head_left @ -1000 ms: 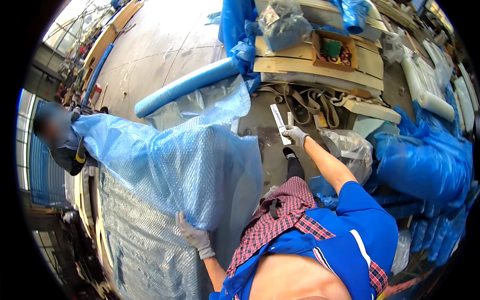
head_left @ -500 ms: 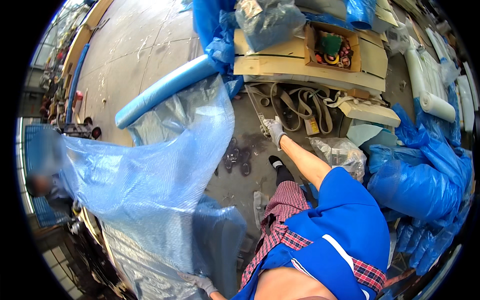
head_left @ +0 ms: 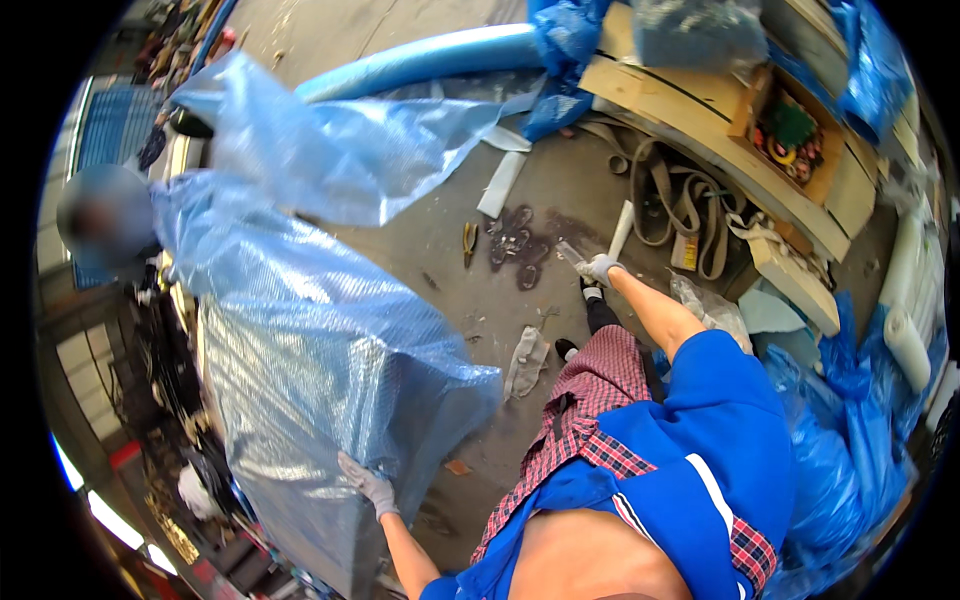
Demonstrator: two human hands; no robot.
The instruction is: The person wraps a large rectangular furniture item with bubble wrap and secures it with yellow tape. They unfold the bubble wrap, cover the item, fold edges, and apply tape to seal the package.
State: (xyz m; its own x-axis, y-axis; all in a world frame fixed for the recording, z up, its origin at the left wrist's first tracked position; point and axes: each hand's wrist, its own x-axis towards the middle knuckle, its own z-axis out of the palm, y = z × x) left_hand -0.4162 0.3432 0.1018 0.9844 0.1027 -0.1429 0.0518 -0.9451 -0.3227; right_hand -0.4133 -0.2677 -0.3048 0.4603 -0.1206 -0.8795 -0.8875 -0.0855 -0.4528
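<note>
Blue bubble wrap point(head_left: 310, 340) partly hides a blurred co-worker point(head_left: 108, 218).

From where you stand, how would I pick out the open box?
Find the pale board stack at the view's upper right, beyond the right hand. The open brown box sits on top; unlike the plastic bundle beside it, it holds a green item.

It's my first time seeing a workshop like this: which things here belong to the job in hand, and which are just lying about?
Apparently in the job:
- blue bubble-wrap sheet, under the left hand
- slim pale item at the right hand; its kind is unclear

Apparently just lying about:
- yellow-handled pliers
- looped straps
- open cardboard box
</note>
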